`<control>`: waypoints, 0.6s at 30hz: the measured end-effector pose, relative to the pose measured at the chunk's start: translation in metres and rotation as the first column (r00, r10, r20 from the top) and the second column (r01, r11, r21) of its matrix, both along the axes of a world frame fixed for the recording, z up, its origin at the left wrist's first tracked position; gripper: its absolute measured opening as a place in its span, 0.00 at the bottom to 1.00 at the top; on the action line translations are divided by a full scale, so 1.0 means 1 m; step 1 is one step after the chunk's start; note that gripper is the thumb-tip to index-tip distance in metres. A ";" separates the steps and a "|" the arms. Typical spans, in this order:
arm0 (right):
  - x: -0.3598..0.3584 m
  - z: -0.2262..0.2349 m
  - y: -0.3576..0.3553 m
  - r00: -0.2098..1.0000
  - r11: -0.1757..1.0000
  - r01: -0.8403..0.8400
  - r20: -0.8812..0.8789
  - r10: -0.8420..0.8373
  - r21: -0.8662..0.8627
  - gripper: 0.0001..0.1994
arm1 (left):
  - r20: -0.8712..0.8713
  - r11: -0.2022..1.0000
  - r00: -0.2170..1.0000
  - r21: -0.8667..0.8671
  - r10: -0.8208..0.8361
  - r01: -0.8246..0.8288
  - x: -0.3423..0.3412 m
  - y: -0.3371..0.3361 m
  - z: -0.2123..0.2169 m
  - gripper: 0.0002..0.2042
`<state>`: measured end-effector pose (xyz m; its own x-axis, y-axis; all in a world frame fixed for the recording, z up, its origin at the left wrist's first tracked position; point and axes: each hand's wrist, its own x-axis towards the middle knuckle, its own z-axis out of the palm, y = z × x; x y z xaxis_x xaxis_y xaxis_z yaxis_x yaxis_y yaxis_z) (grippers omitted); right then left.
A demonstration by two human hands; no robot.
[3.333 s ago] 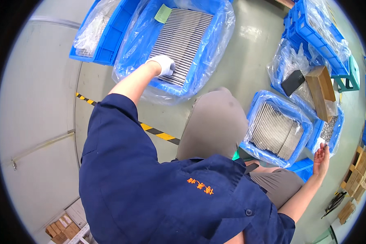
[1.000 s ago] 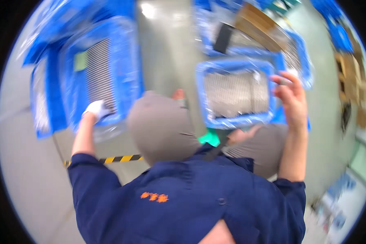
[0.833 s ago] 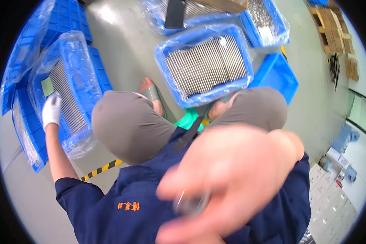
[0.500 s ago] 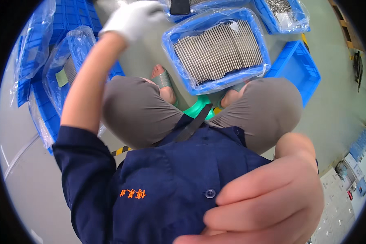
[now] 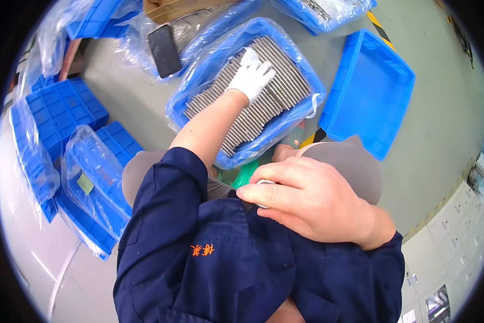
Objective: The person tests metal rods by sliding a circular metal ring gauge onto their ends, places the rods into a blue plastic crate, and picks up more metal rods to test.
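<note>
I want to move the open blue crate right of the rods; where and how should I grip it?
Likely by its right-hand rim, reaching down from above. The blue crate sits open side up, so that raised edge is exposed, while the lined bin of metal rods crowds its left wall.

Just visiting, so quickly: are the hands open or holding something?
Left hand: open, fingers spread over metal rods.
Right hand: closed on a small silvery piece, mostly hidden.
</note>
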<state>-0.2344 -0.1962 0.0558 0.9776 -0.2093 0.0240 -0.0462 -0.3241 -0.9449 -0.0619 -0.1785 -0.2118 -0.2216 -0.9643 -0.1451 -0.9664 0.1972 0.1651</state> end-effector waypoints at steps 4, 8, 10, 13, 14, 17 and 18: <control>-0.012 -0.011 -0.015 0.996 0.996 0.093 -0.001 -0.093 0.014 0.12 | 0.080 0.996 0.997 0.085 -0.019 0.012 -0.007 -0.027 -0.006 0.21; -0.018 -0.015 -0.022 0.990 0.987 0.138 -0.013 -0.137 0.083 0.15 | 0.058 0.999 0.998 0.043 -0.023 0.021 -0.006 -0.029 -0.017 0.15; -0.019 -0.015 -0.026 0.988 0.985 0.153 0.009 -0.154 0.085 0.13 | 0.116 0.996 0.990 0.022 -0.085 0.083 -0.004 -0.036 -0.016 0.12; -0.024 -0.016 -0.027 0.987 0.984 0.156 0.031 -0.159 0.090 0.11 | 0.211 0.976 0.963 0.175 -0.166 0.130 -0.010 -0.050 -0.008 0.09; -0.025 -0.016 -0.026 0.988 0.985 0.147 0.034 -0.150 0.094 0.11 | 0.204 0.973 0.963 0.183 -0.174 0.137 -0.012 -0.052 -0.008 0.08; -0.026 -0.015 -0.026 0.992 0.987 0.121 0.029 -0.125 0.108 0.10 | 0.175 0.973 0.971 0.191 -0.161 0.127 -0.015 -0.056 -0.005 0.07; -0.026 -0.016 -0.025 0.991 0.986 0.129 0.028 -0.132 0.110 0.10 | 0.174 0.972 0.970 0.193 -0.169 0.134 -0.018 -0.056 -0.004 0.07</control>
<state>-0.2606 -0.2216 0.0400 0.9407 -0.3382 0.0279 -0.0478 -0.2136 -0.9757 -0.0798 -0.2346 -0.2155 -0.3150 -0.8762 -0.3648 -0.9444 0.3275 0.0290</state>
